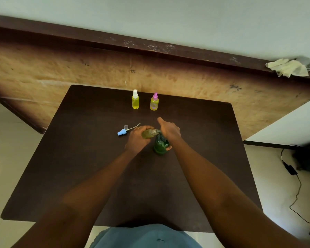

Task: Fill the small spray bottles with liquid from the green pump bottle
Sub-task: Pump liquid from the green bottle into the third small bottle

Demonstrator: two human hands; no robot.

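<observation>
Head view: the left hand grips a small uncapped bottle, tipped to the spout of the green pump bottle. The right hand curls over its pump top.

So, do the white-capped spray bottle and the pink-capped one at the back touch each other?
Apart. The head view shows a strip of dark table between the white-capped spray bottle and the pink-capped spray bottle, both upright.
</observation>
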